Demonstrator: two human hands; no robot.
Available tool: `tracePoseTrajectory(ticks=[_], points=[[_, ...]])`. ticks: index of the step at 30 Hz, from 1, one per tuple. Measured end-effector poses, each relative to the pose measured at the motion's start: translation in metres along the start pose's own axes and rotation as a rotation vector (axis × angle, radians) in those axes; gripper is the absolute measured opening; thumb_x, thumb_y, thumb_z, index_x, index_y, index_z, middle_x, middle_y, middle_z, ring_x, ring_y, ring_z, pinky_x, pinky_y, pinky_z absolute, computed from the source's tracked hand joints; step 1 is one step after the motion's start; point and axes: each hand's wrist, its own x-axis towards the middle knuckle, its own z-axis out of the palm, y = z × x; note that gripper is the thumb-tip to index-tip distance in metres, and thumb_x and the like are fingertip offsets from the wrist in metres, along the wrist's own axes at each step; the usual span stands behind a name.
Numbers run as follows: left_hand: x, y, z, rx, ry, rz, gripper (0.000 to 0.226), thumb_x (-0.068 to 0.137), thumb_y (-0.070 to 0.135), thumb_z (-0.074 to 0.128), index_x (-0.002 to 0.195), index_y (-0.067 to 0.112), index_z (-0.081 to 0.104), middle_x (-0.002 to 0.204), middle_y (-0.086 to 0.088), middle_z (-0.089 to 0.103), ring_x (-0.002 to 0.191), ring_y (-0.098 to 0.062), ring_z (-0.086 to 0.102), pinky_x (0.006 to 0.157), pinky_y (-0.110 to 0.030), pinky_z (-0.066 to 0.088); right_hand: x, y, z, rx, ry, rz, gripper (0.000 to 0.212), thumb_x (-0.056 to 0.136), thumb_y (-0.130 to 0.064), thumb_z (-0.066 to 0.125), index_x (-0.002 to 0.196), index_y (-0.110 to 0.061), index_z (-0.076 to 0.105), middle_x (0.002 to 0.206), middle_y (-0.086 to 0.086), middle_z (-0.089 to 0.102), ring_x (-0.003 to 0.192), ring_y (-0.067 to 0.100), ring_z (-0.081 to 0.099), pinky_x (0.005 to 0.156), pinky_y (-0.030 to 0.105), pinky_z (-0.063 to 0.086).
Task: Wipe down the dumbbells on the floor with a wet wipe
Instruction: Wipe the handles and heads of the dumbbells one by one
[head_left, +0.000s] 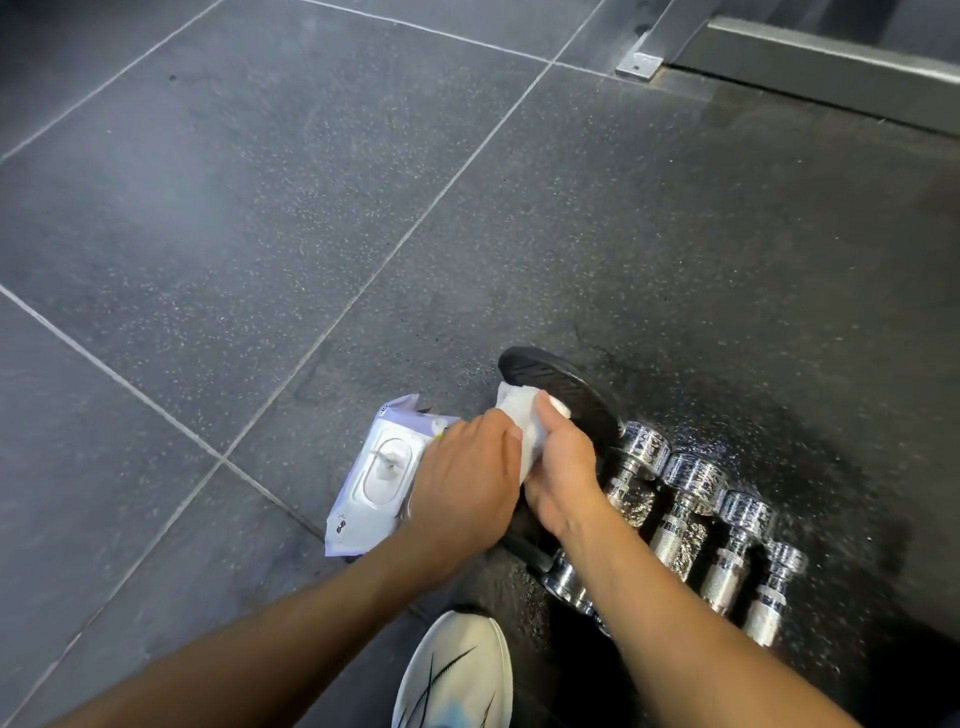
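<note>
The black dumbbell lies on the dark floor directly under both hands. Its far plate shows beyond the fingers, and a wet wipe is bunched against this plate, between the 2 hands. To the right, just beside it, 4 chrome dumbbells lie in a row. A pack of wipes lies on the left, partly under the left hand.

The handle of the black dumbbell is hidden by the hands – only a piece of its near end shows below the right wrist. The right forearm covers part of the nearest chrome dumbbell.

The right hand grips the wipe, with the thumb pressed on top. The left hand's fingers bend down and touch the wipe's edge – whether they grip it, I cannot tell. A white shoe is cut off by the bottom edge.
</note>
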Motion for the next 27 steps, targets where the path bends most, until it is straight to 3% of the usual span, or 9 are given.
tracePoseTrajectory(ticks=[3, 7, 11, 15, 17, 20, 23, 25, 27], points=[[0.0, 0.001, -0.001, 0.033, -0.022, -0.008, 0.021, 0.104, 0.034, 0.031, 0.089, 0.023, 0.039, 0.086, -0.001, 0.058, 0.084, -0.027, 0.056, 0.074, -0.046, 0.043, -0.007, 0.007, 0.007, -0.14, 0.103, -0.05, 0.047, 0.098, -0.052, 0.057, 0.117, -0.01, 0.06, 0.107, 0.016, 0.074, 0.096, 0.03, 0.074, 0.081, 0.041, 0.061], [0.0, 0.002, -0.002, -0.051, -0.004, -0.047, 0.021, 0.103, 0.031, 0.034, 0.091, 0.018, 0.045, 0.085, -0.001, 0.056, 0.083, -0.027, 0.054, 0.074, -0.047, 0.042, -0.012, 0.013, 0.014, -0.134, 0.115, 0.159, 0.07, 0.108, -0.052, 0.016, 0.096, -0.006, 0.067, 0.09, 0.019, 0.072, 0.087, 0.032, 0.069, 0.069, 0.029, 0.053], [0.0, -0.005, 0.001, -0.067, 0.021, -0.05, 0.02, 0.104, 0.029, 0.034, 0.09, 0.018, 0.044, 0.082, 0.0, 0.054, 0.081, -0.026, 0.053, 0.071, -0.046, 0.041, -0.013, -0.002, 0.011, -0.212, -0.025, 0.126, 0.018, 0.099, -0.012, 0.062, 0.113, -0.002, 0.064, 0.08, 0.013, 0.07, 0.066, 0.023, 0.068, 0.057, 0.03, 0.055], [0.005, -0.015, 0.001, -0.055, 0.023, -0.103, 0.022, 0.104, 0.033, 0.028, 0.089, 0.022, 0.04, 0.079, 0.005, 0.056, 0.077, -0.022, 0.055, 0.064, -0.04, 0.037, -0.007, -0.021, -0.002, 0.152, -0.191, 0.044, 0.025, 0.104, -0.013, 0.05, 0.103, -0.015, 0.075, 0.114, 0.013, 0.075, 0.095, 0.027, 0.07, 0.092, 0.042, 0.052], [0.005, -0.017, 0.0, -0.06, 0.017, -0.124, 0.022, 0.103, 0.033, 0.029, 0.089, 0.022, 0.041, 0.078, 0.005, 0.056, 0.075, -0.021, 0.055, 0.063, -0.038, 0.035, -0.006, -0.016, -0.001, 0.184, -0.224, 0.013, 0.034, 0.105, -0.017, 0.048, 0.092, -0.02, 0.08, 0.116, 0.01, 0.075, 0.1, 0.026, 0.07, 0.1, 0.044, 0.049], [0.004, -0.014, -0.001, -0.069, 0.024, -0.126, 0.022, 0.105, 0.033, 0.029, 0.09, 0.022, 0.042, 0.081, 0.006, 0.054, 0.076, -0.019, 0.052, 0.064, -0.037, 0.032, -0.009, 0.005, 0.005, -0.177, -0.106, -0.085, 0.012, 0.097, -0.018, 0.059, 0.105, -0.015, 0.068, 0.1, 0.012, 0.075, 0.091, 0.029, 0.071, 0.076, 0.039, 0.057], [0.004, -0.011, -0.002, -0.082, 0.008, -0.141, 0.019, 0.103, 0.031, 0.031, 0.09, 0.023, 0.042, 0.08, 0.007, 0.052, 0.076, -0.019, 0.053, 0.065, -0.036, 0.035, -0.02, 0.019, 0.002, -0.496, -0.125, -0.004, 0.036, 0.092, -0.022, 0.067, 0.117, -0.008, 0.045, 0.101, 0.017, 0.071, 0.089, 0.026, 0.069, 0.073, 0.04, 0.059], [0.003, -0.009, -0.002, -0.08, 0.0, -0.139, 0.018, 0.103, 0.031, 0.03, 0.089, 0.024, 0.04, 0.079, 0.008, 0.051, 0.075, -0.018, 0.052, 0.065, -0.035, 0.033, -0.021, 0.018, -0.001, -0.544, -0.131, 0.032, 0.03, 0.094, -0.017, 0.063, 0.116, -0.009, 0.044, 0.091, 0.011, 0.067, 0.076, 0.018, 0.064, 0.068, 0.037, 0.058], [0.003, -0.008, -0.003, -0.061, 0.008, -0.138, 0.023, 0.102, 0.035, 0.026, 0.09, 0.023, 0.041, 0.08, 0.007, 0.053, 0.076, -0.018, 0.053, 0.065, -0.035, 0.033, -0.018, 0.007, 0.0, -0.38, -0.138, 0.001, 0.018, 0.094, -0.016, 0.066, 0.109, -0.007, 0.061, 0.091, 0.014, 0.07, 0.071, 0.019, 0.065, 0.061, 0.032, 0.055]])
